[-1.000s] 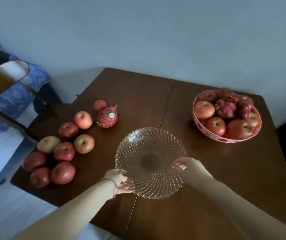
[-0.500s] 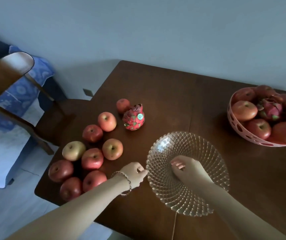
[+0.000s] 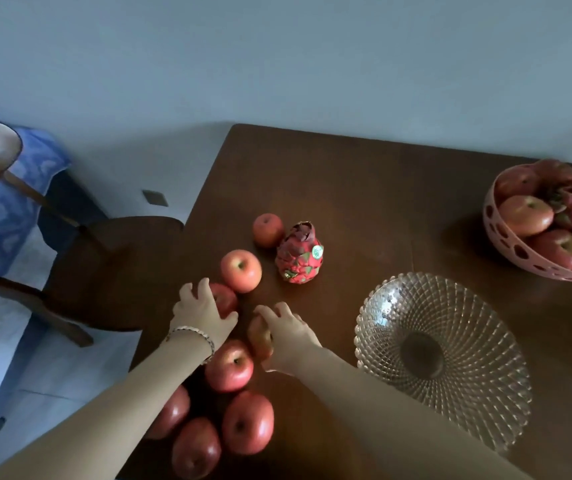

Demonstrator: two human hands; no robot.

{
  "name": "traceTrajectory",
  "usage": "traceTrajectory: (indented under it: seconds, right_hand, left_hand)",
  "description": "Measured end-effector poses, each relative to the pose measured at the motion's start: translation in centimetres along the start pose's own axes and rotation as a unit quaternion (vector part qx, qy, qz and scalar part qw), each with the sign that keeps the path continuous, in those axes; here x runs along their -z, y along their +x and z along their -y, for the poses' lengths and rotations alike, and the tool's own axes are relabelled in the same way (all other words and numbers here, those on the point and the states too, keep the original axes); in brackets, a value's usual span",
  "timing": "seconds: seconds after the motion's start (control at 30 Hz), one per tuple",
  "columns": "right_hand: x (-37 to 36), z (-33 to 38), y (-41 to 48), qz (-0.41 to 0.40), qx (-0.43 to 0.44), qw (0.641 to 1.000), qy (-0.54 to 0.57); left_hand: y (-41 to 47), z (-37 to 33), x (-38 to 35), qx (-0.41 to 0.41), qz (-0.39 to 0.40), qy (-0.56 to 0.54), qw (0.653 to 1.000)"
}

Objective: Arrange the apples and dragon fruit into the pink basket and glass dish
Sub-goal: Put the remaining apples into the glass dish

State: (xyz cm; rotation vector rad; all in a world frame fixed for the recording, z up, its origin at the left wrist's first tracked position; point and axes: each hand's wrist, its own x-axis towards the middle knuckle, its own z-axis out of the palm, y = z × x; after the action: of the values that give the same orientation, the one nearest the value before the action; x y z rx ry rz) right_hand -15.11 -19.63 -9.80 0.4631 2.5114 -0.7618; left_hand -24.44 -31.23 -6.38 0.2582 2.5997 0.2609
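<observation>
Several red apples lie loose on the left part of the dark wooden table point(image 3: 364, 188). My left hand point(image 3: 201, 313) is curled over one red apple point(image 3: 226, 299). My right hand point(image 3: 286, 332) wraps another apple point(image 3: 259, 337) just to its right. Both apples still rest on the table. A pink dragon fruit point(image 3: 300, 254) with a green sticker stands behind my hands, beside two more apples point(image 3: 242, 270). The empty glass dish point(image 3: 450, 306) sits to the right. The pink basket point(image 3: 506, 251), at the far right, holds apples and a dragon fruit.
A dark wooden chair point(image 3: 104, 271) stands against the table's left edge, with blue patterned fabric point(image 3: 4, 202) behind it. More apples point(image 3: 246, 422) lie near the table's front edge under my left forearm. A pale wall runs behind the table.
Both hands have left the glass dish and moved left onto the loose apples, each closing over one. The view has shifted left, so the basket now sits at the right edge.
</observation>
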Motion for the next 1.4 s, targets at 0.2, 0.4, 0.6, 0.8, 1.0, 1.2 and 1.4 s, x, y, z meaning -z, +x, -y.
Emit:
traceTrajectory:
  seconds: [0.2,0.4,0.6,0.8,1.0,1.2,1.4]
  right_hand:
    - [2.7,-2.7,-4.6,-0.159,-0.03,0.971,0.173]
    - [5.8,-11.0,-10.8,-0.297,-0.158,0.913,0.229]
    - [4.1,-17.3,-11.6,-0.237,-0.248,0.918,0.198]
    - [2.7,-18.7,-11.4,-0.218,-0.212,0.936,0.177]
    - [5.6,-17.9,-13.5,-0.216,-0.149,0.94,0.218]
    - [9.5,-18.0,-17.1,-0.069,-0.046,0.85,0.52]
    - [9.9,-20.8,-16.5,-0.137,-0.11,0.856,0.487]
  left_hand:
    - [2.4,0.0,-1.0,0.015,0.037,0.002,0.999]
    - [-0.2,-1.1,-0.7,-0.02,-0.044,-0.003,0.999]
    - [-5.5,-5.2,-1.0,-0.173,-0.106,-0.111,0.973]
    - [-9.4,-9.0,-3.5,-0.267,-0.088,-0.151,0.948]
    - [-12.0,-12.9,-5.6,-0.286,-0.011,-0.14,0.948]
    - [-14.3,-16.7,-8.3,-0.426,0.009,-0.159,0.89]
    - [-13.7,-19.2,-11.1,-0.384,0.077,-0.144,0.909]
